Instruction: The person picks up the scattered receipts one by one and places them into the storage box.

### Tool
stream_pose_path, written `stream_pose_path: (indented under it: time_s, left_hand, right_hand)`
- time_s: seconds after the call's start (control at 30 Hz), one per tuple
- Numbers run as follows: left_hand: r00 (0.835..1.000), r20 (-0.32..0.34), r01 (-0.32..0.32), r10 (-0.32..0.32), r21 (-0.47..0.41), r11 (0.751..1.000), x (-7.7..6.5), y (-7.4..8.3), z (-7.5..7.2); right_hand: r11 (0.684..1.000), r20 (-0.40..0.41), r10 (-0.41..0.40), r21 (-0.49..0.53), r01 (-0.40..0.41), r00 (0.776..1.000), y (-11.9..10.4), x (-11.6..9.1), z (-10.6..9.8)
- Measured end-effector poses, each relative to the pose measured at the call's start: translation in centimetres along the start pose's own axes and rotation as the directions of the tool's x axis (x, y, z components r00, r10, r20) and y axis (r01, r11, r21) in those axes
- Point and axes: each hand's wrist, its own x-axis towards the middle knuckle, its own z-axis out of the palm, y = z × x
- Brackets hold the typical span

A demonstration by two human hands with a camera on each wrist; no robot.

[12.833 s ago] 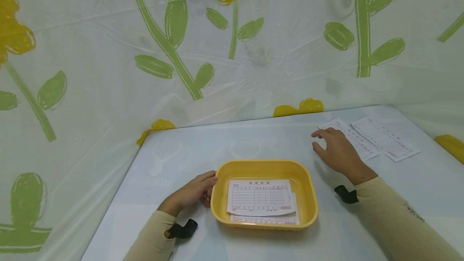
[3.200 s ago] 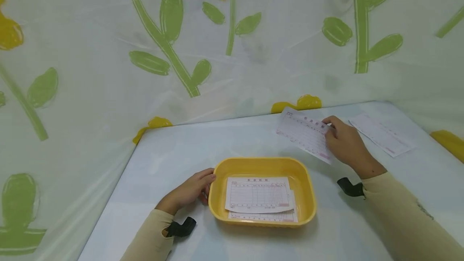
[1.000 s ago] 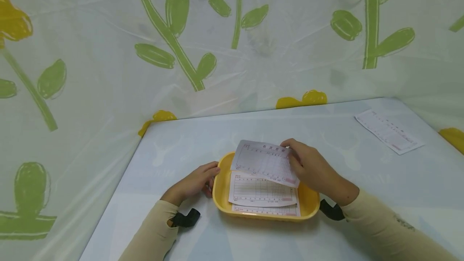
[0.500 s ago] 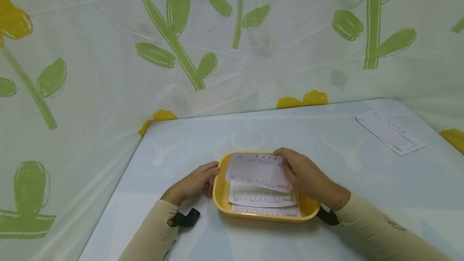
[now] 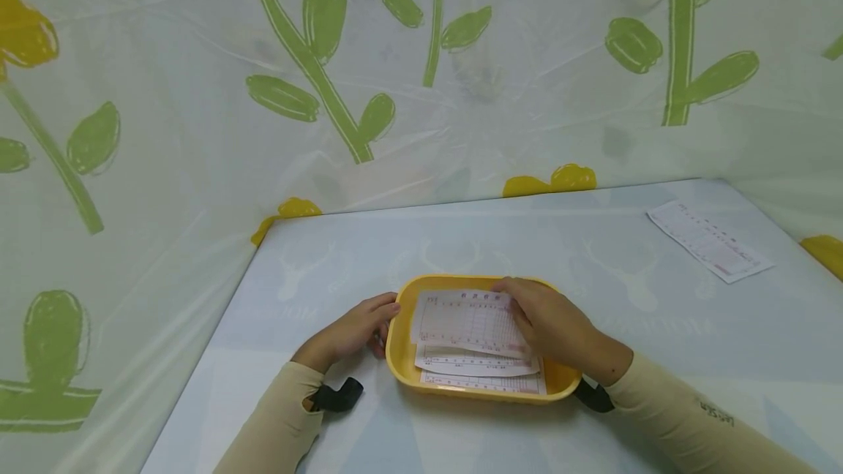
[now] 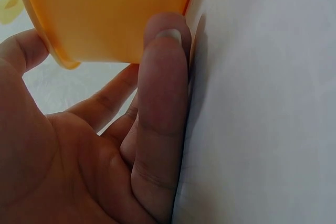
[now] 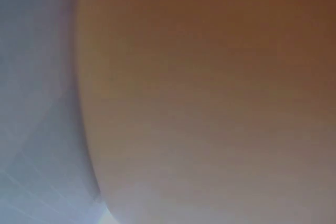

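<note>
A yellow plastic basket [image 5: 484, 395] stands on the table with several printed receipt slips [image 5: 484, 382] overlapping inside. My left hand [image 5: 352, 329] holds its left rim. In the left wrist view, the left thumb [image 6: 31, 48] reaches over the rim while the other fingers lie against the outer wall. My right hand [image 5: 556, 324] reaches into the basket from the right and pinches the right edge of the top receipt slip [image 5: 461, 320], thumb above it. That slip lies over the others. The basket's blurred outer wall [image 7: 210, 103] fills the right wrist view.
One more receipt slip [image 5: 711, 240] lies flat at the far right of the pale table [image 5: 356, 247]. A flower-printed sheet [image 5: 514, 108] hangs behind the table's back edge. Black wrist straps [image 5: 339, 395] are on both sleeves.
My right hand took a slip from the far right, brought it over the basket and has now lowered it onto the other slips. The left hand stays at the rim.
</note>
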Motion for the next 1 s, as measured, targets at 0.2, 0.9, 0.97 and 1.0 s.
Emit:
stream_pose_path:
  time_s: [0.2,0.9,0.97,1.0]
  left_hand:
    - [1.0,0.006,-0.007,0.008,-0.019,1.0,0.15,-0.18,-0.02]
    - [1.0,0.003,0.026,-0.026,-0.018,1.0,0.12,-0.17,-0.05]
    - [1.0,0.006,0.026,-0.026,-0.021,0.999,0.1,-0.12,-0.06]
    - [1.0,0.008,0.026,-0.025,-0.021,0.999,0.08,-0.09,-0.08]
  right_hand:
    - [0.998,0.043,-0.002,-0.057,0.005,0.999,0.07,0.02,0.22]
    - [0.99,0.081,-0.042,-0.131,0.053,0.996,-0.08,-0.02,0.4]
    - [0.989,0.095,-0.029,-0.139,0.042,0.995,-0.18,-0.04,0.33]
    - [0.989,0.103,-0.022,-0.144,0.037,0.994,-0.21,-0.05,0.3]
